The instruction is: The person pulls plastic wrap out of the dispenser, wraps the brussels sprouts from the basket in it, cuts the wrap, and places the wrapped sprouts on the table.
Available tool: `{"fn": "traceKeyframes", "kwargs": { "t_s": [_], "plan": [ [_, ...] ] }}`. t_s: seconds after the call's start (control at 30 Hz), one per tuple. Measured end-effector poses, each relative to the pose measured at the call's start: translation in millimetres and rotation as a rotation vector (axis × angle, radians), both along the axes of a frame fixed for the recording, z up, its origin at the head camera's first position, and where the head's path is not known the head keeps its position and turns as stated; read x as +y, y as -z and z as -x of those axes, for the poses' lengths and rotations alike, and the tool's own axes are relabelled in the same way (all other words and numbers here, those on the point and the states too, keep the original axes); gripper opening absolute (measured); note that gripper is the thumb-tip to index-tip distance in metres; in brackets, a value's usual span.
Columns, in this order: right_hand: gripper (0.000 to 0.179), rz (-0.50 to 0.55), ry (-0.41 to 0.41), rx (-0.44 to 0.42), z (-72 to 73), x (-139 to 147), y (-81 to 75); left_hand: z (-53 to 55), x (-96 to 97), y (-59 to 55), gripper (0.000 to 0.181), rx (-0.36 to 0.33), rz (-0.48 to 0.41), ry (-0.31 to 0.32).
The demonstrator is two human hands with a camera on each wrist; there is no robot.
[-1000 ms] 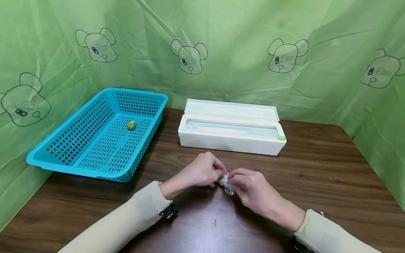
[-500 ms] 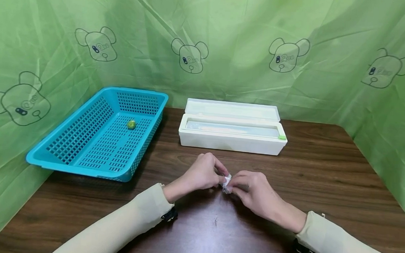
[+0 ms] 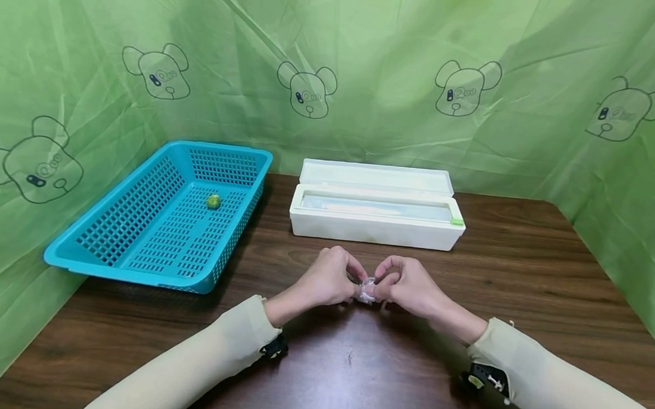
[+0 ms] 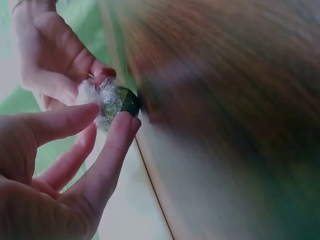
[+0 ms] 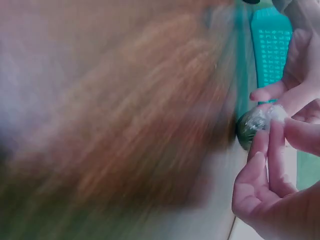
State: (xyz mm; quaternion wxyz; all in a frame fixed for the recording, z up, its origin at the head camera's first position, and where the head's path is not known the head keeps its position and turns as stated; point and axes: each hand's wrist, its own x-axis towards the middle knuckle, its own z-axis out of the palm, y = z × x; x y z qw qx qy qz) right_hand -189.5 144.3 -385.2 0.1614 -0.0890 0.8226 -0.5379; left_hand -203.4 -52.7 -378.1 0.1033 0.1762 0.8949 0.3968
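A small round dark-green ball (image 4: 131,102), wrapped in crumpled cling film (image 3: 366,291), is between both hands in the middle of the table. My left hand (image 3: 331,279) pinches it from the left, thumb and fingers round its side. From the right, my right hand (image 3: 414,288) pinches the bunched film with thumb and fingers. The right wrist view has the green ball (image 5: 246,128) showing through clear film, with white film gathered on one side. Fingertips hide much of it in the head view.
A blue plastic basket (image 3: 227,249) at the left holds one small yellow-green ball (image 3: 213,201). Behind the hands is a white cling film dispenser (image 3: 370,230), lid raised, with a green slider. Green cloth (image 3: 381,34) surrounds the dark wooden table (image 3: 524,270).
My right hand has shifted slightly up, its wrist turned, and regripped the film. The wrapped ball has turned between the fingers, now showing mostly white film. My left hand has barely moved.
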Motion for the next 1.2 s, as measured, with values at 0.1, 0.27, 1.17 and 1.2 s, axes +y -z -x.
{"fn": "traceKeyframes", "kwargs": {
  "t_s": [0.1, 0.27, 1.17, 1.2],
  "plan": [
    [0.024, 0.034, 0.013, -0.054, 5.9, -2.4, 1.8, 0.2, -1.4, -0.1, 0.021, 0.001, -0.014, 0.000],
    [0.015, 0.052, 0.004, -0.079, 13.3, -3.5, 4.6, -1.0, -3.4, -2.0, 0.028, -0.028, -0.048, 0.025],
    [0.014, -0.197, -0.062, 0.576, -11.7, 0.1, 11.1, -5.0, -2.7, -3.9, 0.016, 0.063, 0.049, 0.072],
    [0.014, -0.206, -0.062, 0.575, -12.2, 0.3, 11.2, -5.2, -3.3, -3.8, 0.016, 0.043, 0.033, 0.082]
  ]
}}
